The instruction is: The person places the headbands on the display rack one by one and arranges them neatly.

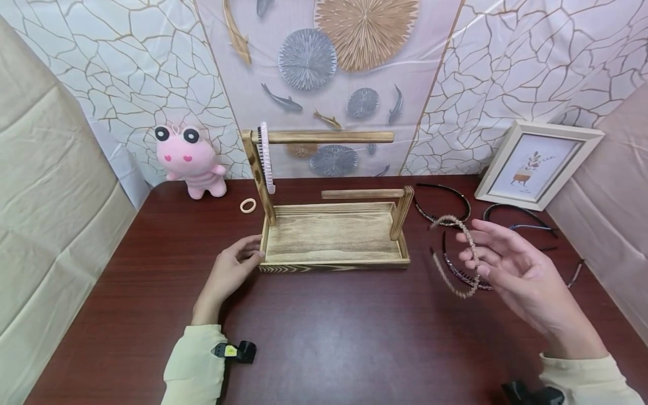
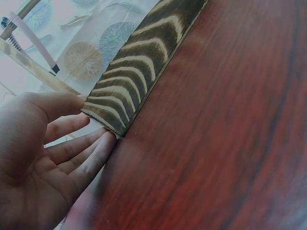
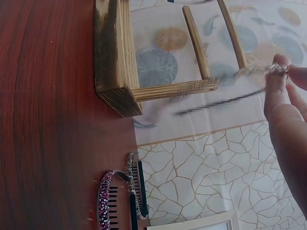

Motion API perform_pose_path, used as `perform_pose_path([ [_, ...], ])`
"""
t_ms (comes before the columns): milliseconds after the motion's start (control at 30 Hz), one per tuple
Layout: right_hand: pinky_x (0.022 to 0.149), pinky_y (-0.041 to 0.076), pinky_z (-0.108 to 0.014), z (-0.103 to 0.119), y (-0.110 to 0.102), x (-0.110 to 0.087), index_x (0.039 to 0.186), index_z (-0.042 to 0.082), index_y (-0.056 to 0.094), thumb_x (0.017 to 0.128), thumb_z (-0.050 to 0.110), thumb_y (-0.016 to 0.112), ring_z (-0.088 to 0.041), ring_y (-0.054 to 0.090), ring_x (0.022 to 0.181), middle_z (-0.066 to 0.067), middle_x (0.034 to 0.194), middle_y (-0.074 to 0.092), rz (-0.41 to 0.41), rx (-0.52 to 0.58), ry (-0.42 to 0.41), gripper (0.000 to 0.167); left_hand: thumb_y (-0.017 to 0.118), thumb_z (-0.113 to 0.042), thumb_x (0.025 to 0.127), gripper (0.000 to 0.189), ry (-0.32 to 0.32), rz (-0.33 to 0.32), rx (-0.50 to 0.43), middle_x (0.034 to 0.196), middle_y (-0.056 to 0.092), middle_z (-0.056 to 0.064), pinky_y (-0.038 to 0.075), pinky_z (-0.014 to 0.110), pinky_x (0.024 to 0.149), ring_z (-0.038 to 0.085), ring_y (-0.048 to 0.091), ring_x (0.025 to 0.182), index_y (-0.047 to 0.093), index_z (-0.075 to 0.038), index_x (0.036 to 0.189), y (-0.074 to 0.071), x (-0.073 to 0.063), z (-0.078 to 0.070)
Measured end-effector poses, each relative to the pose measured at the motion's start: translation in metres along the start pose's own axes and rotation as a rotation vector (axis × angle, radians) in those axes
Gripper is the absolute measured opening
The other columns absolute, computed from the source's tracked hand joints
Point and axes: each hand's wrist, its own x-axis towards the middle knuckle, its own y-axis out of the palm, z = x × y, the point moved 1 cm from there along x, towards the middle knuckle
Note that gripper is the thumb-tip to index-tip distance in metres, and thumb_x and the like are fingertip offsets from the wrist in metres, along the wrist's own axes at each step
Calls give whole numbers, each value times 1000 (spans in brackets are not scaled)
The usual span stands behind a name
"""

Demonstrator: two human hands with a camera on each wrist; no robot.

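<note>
A wooden headband stand [image 1: 331, 263] with a tray base and two horizontal rods stands on the table. My left hand [image 1: 233, 275] grips the tray's left end, thumb and fingers at its corner in the left wrist view [image 2: 57, 143]. To the right of the stand, my right hand [image 1: 521, 275] pinches a beige twisted headband [image 1: 473, 247] between thumb and fingers, held above the table. The headband [image 3: 225, 100] looks blurred in the right wrist view. A pale pink toothed headband [image 1: 266, 160] hangs on the upper rod near its post; the lower rod [image 1: 359, 194] carries nothing.
Several headbands lie at the right, including a beaded one [image 3: 106, 196] and a black one [image 1: 448, 188]. A framed picture [image 1: 539, 163] leans behind them. A pink plush toy [image 1: 189, 163] and a beige ring [image 1: 248, 206] are at the back left of the table [image 1: 329, 337].
</note>
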Motion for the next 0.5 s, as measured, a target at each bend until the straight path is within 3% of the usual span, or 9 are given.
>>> perform_pose_path([
  [167,95,52,-32,0,1,0,144,-18,29,87,-34,23,-28,65,109,-26,133,55,-60,-30,17,59,62,-7,95,40,23,1,21,113,67,26,52,33,84,36,66,104,57,6,133,0,1,5],
  [367,85,56,-30,3,4,2,141,-11,40,93,-28,30,-21,70,94,-15,129,63,-156,-106,84,52,62,-6,95,38,-9,-2,18,113,68,25,51,38,88,36,66,104,58,5,132,1,1,1],
  [500,85,57,-33,3,2,7,135,-14,44,94,-27,29,-25,71,93,-19,123,65,-177,-60,57,46,63,-7,96,40,-14,-8,9,114,68,24,51,41,89,36,66,104,58,2,134,3,6,16],
])
